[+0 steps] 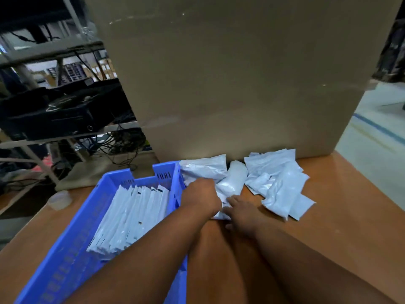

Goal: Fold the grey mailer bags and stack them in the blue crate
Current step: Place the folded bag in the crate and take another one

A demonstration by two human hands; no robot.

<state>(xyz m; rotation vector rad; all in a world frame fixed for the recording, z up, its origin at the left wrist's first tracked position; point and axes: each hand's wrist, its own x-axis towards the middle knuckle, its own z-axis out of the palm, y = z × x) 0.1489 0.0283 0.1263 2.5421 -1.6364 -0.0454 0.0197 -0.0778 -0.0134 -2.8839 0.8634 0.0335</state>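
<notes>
A grey mailer bag (231, 185) lies on the wooden table (341, 216), just right of the blue crate (72, 244). My left hand (200, 199) covers the bag's left side, fingers curled down over it. My right hand (241, 213) reaches in from the right and takes the bag's near edge between fingers and thumb. Several folded mailers (133, 218) stand in a row inside the crate. More loose mailers (278, 185) are scattered to the right, and another mailer (203, 167) lies beside the crate's far corner.
A large cardboard box (230, 73) stands right behind the mailers and blocks the far side of the table. A small clear plastic cup (59, 199) sits left of the crate. Metal shelving (43, 119) with dark equipment and cables stands to the left.
</notes>
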